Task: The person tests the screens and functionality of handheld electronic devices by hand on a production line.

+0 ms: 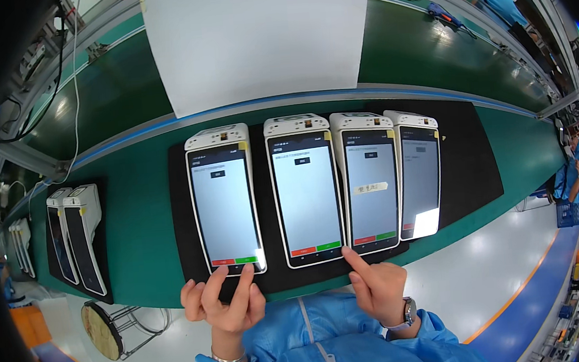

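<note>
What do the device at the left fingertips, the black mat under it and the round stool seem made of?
Device: probably plastic, with a smooth white housing; the screen likely glass, showing bright glare. Black mat: perhaps rubber or foam, being flat and matte. Round stool: possibly wood on top, the surface looking mottled yellowish-brown.

Four lit white terminals are laid in a row on black matting. Two fingertips of the left hand are held at the leftmost one's lower edge; the right hand's index finger is pointed at the second one's lower right corner.
</note>
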{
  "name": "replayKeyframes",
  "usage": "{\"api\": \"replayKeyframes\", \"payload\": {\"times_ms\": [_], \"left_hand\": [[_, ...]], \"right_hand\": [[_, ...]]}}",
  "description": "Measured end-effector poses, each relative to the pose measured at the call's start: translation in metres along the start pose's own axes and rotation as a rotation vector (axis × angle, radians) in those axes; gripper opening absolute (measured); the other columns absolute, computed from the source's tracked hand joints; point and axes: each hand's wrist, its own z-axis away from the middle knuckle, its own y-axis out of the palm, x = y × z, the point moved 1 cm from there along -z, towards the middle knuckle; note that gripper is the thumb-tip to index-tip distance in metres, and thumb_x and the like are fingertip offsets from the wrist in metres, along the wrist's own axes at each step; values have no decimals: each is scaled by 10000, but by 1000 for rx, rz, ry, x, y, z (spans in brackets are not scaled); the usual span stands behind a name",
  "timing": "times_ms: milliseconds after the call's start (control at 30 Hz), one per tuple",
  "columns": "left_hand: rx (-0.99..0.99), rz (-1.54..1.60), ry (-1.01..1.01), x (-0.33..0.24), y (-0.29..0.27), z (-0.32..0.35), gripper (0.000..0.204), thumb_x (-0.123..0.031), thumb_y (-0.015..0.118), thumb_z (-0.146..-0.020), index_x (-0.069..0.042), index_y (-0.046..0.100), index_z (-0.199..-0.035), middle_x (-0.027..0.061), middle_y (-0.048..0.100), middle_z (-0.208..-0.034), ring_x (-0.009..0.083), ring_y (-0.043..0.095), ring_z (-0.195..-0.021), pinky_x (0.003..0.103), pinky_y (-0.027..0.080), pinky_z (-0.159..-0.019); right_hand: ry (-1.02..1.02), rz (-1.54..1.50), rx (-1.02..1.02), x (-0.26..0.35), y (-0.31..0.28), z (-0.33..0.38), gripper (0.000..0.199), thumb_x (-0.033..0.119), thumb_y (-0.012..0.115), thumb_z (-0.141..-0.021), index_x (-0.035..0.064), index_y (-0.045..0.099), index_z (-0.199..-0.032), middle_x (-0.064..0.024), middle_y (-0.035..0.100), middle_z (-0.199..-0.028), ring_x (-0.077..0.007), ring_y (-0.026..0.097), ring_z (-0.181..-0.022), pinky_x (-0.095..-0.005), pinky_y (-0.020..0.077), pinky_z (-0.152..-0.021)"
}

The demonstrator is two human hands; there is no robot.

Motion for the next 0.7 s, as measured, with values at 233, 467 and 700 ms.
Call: {"api": "replayKeyframes", "payload": {"times_ms": [233, 467, 700], "left_hand": [[13, 36, 7, 0, 2, -3, 220, -279, 609, -780, -188, 779, -885, 98, 607, -1087, 288, 336, -1078, 399, 293, -979], [4, 64, -18, 2, 1, -7, 227, -265, 611, -750, -212, 774, -899, 87, 612, -1121, 267, 354, -1060, 392, 305, -973], [252, 351, -747, 74, 5, -36, 322, -123, 517, -932, 46, 597, -1194, 169, 574, -1092, 269, 534, -960, 342, 424, -847]], "right_hand": [[1, -59, 54, 11, 5, -2, 423, 58, 628, -820, 63, 625, -1243, -10, 431, -458, -162, 420, -369, -312, 333, -413], [-4, -102, 75, 18, 7, 4, 411, 54, 624, -812, 41, 633, -1223, -12, 436, -469, -169, 422, -375, -310, 337, -423], [-67, -137, 61, 7, -2, 5, 386, 62, 620, -815, 44, 647, -1199, -9, 455, -487, -168, 431, -386, -308, 342, -427]]}}
